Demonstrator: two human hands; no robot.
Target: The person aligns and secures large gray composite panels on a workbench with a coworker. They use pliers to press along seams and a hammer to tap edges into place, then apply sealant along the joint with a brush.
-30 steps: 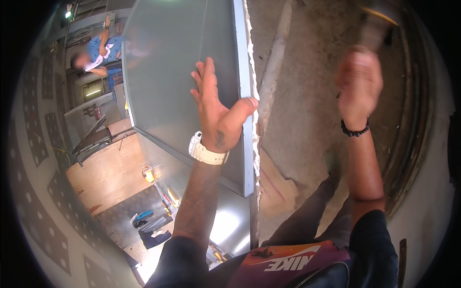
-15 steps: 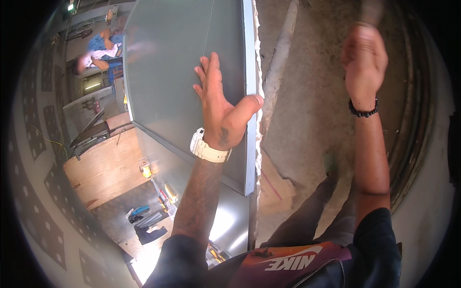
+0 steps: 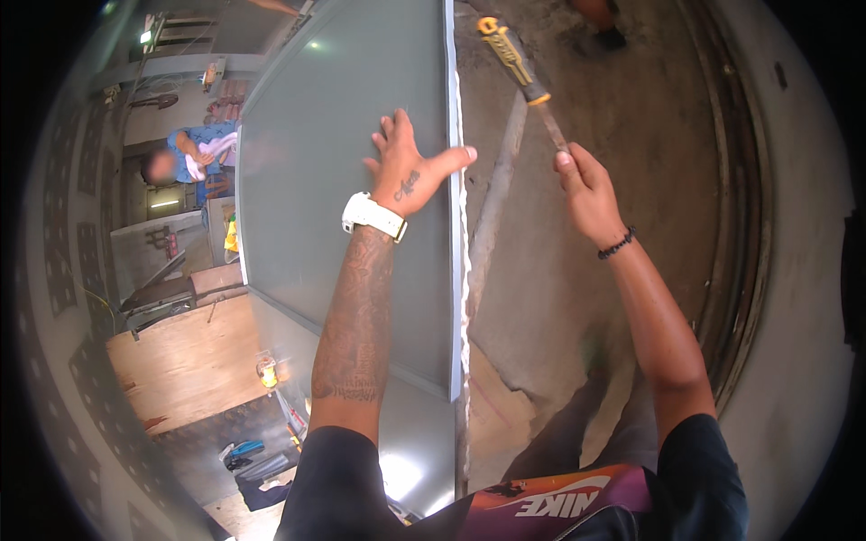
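While your left hand (image 3: 410,171) is pressing flat against the grey-green panel (image 3: 343,153), fingers (image 3: 390,135) spread wide and gripping nothing, your thumb is reaching out to the panel's right edge. That panel is standing upright in front of you, filling the upper middle of the view, its pale edge strip (image 3: 456,225) running down beside a rough concrete wall (image 3: 631,117). Your right hand (image 3: 586,189) is closing around the bare metal blade of a screwdriver (image 3: 523,77), fingers curled about the shaft, so the yellow-and-black handle is pointing up and away from you, above the hand and just right of the panel's edge. You are wearing a white wristwatch (image 3: 372,215) on the left wrist and a dark bead bracelet (image 3: 616,244) on the right. Ragged white material is showing along the seam between the panel edge and the wall. Down to your left, well apart from your hands, a plywood sheet (image 3: 185,365) is lying on the floor with a small yellow item (image 3: 266,370) at its corner and some blue and dark gear (image 3: 248,455) below it. Farther off at the upper left, another person in a blue top (image 3: 194,149) is bending over something.
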